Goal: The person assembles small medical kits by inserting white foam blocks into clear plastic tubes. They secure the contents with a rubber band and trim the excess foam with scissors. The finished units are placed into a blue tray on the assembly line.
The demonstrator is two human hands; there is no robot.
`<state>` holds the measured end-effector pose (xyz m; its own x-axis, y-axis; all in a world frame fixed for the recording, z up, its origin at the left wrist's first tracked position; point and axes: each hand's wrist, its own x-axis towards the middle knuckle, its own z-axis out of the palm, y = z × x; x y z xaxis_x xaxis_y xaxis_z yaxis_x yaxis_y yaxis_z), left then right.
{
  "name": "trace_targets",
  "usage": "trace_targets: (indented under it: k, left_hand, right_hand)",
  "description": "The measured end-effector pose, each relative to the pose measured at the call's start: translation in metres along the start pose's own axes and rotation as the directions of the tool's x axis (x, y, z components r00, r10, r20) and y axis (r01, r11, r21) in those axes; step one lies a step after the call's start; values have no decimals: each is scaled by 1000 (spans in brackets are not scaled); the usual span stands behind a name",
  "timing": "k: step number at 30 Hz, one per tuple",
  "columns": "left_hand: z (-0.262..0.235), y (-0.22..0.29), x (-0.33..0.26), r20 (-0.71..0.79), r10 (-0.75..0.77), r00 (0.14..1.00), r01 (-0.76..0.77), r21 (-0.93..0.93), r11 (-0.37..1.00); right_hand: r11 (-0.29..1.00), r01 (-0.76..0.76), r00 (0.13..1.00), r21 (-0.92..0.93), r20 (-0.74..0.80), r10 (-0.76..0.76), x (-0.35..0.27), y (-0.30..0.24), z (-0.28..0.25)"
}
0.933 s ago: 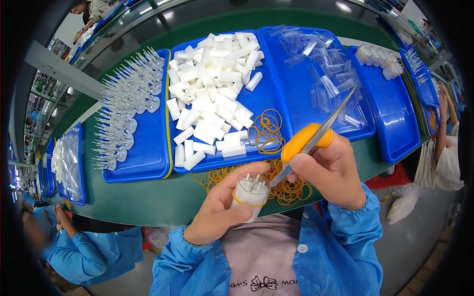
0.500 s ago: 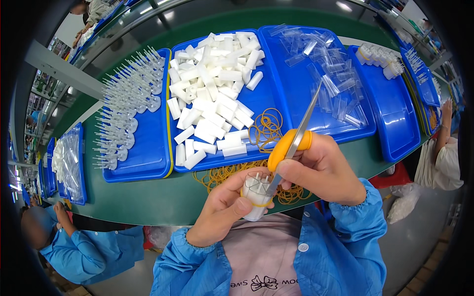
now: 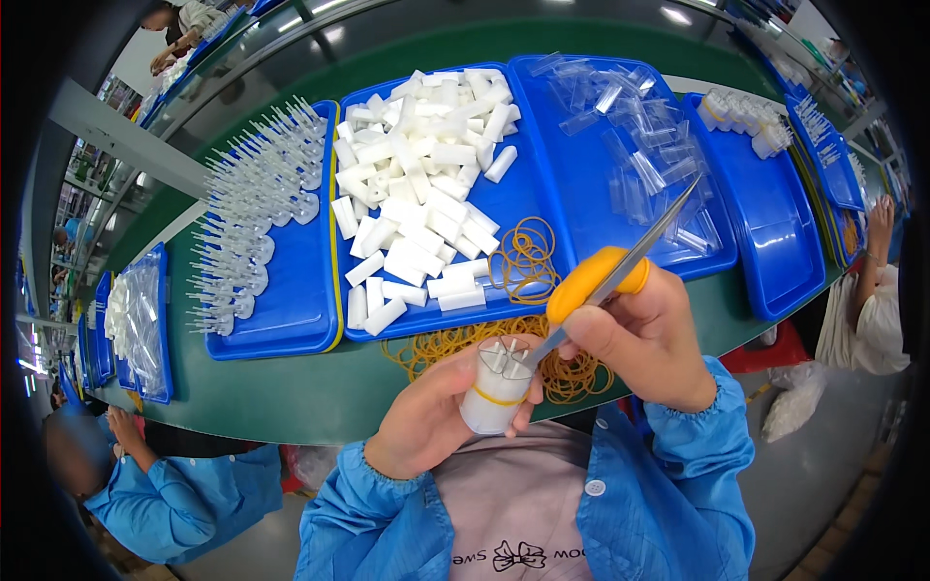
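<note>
Gripping a banded white bundle (image 3: 494,392) at the table's near edge (image 3: 320,412), the left hand (image 3: 426,426) stays clenched; right hand (image 3: 649,339) grasps scissors (image 3: 596,281), tips touching the bundle top, rubber bands (image 3: 455,339) just beyond the fingers.

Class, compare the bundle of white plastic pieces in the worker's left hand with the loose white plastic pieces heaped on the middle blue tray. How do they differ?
The bundle of white plastic pieces stands upright; the loose white plastic pieces lie flat, pointing every way. The bundle is bound by a yellow rubber band; the loose pieces are unbound. The bundle is gripped by the left hand; the loose pieces rest on the middle blue tray. Both are white and blocky.
</note>
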<state>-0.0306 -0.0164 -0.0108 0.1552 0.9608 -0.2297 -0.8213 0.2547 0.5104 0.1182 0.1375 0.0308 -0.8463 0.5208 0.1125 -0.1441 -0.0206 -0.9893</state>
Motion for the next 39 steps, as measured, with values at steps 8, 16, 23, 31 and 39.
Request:
trace_targets:
  k: [8,16,23,31,39]
  left_hand:
    - [1,-2,1,-21,6,1000,-7,-53,999]
    - [-9,-7,5,47,-68,997,71,-72,995]
    - [6,-3,9,11,-117,993,117,-223,968]
    - [-3,-11,12,23,-108,994,111,-159,981]
    - [5,-6,10,57,-89,994,99,-224,970]
  right_hand:
    - [998,-63,996,29,67,61,5,4,-5]
    - [992,-123,979,0,164,121,3,3,0]
    - [997,82,984,13,-158,-79,-10,1,5]
    - [399,-163,939,-902,-266,-219,-62,-1,-69]
    - [-13,-373,880,-928,-349,-321,-97,34,-107]
